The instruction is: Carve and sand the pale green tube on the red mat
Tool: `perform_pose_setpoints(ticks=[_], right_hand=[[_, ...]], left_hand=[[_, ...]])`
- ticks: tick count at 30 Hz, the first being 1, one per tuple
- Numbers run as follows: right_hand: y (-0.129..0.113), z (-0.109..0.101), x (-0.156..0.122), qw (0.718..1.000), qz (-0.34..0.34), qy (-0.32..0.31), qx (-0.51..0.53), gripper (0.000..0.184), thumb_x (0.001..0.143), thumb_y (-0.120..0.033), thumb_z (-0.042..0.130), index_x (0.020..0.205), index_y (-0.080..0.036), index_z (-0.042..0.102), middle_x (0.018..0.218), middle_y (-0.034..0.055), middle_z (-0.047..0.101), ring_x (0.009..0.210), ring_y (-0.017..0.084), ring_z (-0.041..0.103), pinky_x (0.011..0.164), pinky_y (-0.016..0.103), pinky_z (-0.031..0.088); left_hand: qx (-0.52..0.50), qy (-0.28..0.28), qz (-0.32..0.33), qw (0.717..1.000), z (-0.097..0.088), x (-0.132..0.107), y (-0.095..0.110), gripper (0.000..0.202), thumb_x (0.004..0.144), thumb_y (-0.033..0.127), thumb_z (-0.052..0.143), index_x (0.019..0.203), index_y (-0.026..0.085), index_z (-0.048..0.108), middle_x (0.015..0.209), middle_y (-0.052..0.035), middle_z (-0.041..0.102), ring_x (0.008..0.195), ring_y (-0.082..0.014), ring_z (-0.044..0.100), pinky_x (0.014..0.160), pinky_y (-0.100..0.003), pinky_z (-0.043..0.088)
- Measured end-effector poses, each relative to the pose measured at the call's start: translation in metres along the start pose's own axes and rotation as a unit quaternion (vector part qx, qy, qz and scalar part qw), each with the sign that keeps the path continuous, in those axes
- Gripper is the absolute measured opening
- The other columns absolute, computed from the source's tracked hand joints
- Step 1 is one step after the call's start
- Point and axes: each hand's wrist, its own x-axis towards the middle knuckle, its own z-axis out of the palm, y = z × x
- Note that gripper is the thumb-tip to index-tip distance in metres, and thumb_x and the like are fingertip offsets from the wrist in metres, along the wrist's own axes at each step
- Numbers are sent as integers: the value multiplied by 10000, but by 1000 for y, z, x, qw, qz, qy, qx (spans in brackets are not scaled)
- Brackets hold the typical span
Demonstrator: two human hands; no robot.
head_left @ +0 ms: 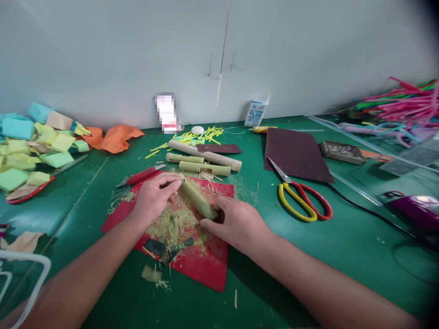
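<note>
A short green bamboo stick (199, 199) lies slanted on a red mat (202, 265) covered with pale shavings (171, 224). My right hand (240, 224) is closed around the stick's near end. My left hand (154, 196) is curled over its far end, fingers pressing a thin dark blade-like tool against it; the tool is mostly hidden. A red-handled knife (142, 175) rests just behind my left hand.
More bamboo pieces (206, 160) lie behind the mat. Red and yellow scissors (302, 198) and dark sandpaper (295, 153) sit to the right, a purple device (416, 208) with cable farther right. Coloured paper blocks (34, 146) and red scissors (30, 192) are left. Pipe cleaners (404, 103) are far right.
</note>
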Motion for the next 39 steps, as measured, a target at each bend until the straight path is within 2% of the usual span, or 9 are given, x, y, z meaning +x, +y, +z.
perform_pose_setpoints(ticks=[4,7,10,13,23,29,33,39], right_hand=[[1,2,-1,1000,0,7,-4,290,710,-440,653,667,-212,479,637,-42,548,547,97,414,495,247,213],[2,2,-1,1000,-1,6,-9,297,711,-448,649,661,-211,476,636,-39,547,544,97,407,494,247,208],[2,2,-1,1000,-2,8,-12,303,710,-455,646,657,-211,475,629,-39,542,540,97,390,492,249,204],[2,3,-1,1000,2,5,-12,302,704,-456,647,661,-212,475,629,-38,543,544,100,386,492,250,200],[2,4,0,1000,13,3,-11,311,693,-470,644,653,-211,477,636,-37,545,550,100,385,493,250,196],[1,2,0,1000,15,-3,-8,300,694,-458,647,663,-211,480,628,-42,546,542,96,394,491,251,192],[1,4,0,1000,14,-2,-15,305,699,-460,646,662,-209,477,641,-37,552,547,98,404,489,252,194],[0,5,-2,999,4,11,-36,316,743,-486,611,676,-209,474,664,-24,567,562,106,428,494,253,205]], left_hand=[[80,-11,85,993,-1,3,-7,185,862,302,573,917,191,710,1022,-50,663,987,-180,594,925,-305,453],[151,-27,161,975,-1,6,-12,183,879,268,549,950,192,700,1047,-53,632,967,-169,591,915,-314,465],[219,-35,241,945,-1,9,-16,184,891,222,524,972,180,683,1057,-66,608,974,-172,580,908,-329,471],[267,-43,288,919,0,11,-19,202,904,191,492,1005,163,664,1074,-84,590,1005,-184,564,923,-349,464],[285,-110,329,894,2,2,-11,237,900,132,462,1062,134,635,1094,-102,613,994,-198,562,904,-353,468],[282,-94,332,895,0,3,-16,225,914,150,469,1062,165,637,1100,-76,635,994,-187,570,919,-347,457],[295,-96,321,895,0,5,-15,231,916,152,456,1057,158,638,1075,-91,604,998,-192,558,897,-343,464],[310,-79,340,884,0,8,-14,218,922,150,432,977,149,642,1031,-91,584,947,-184,554,861,-342,475]])
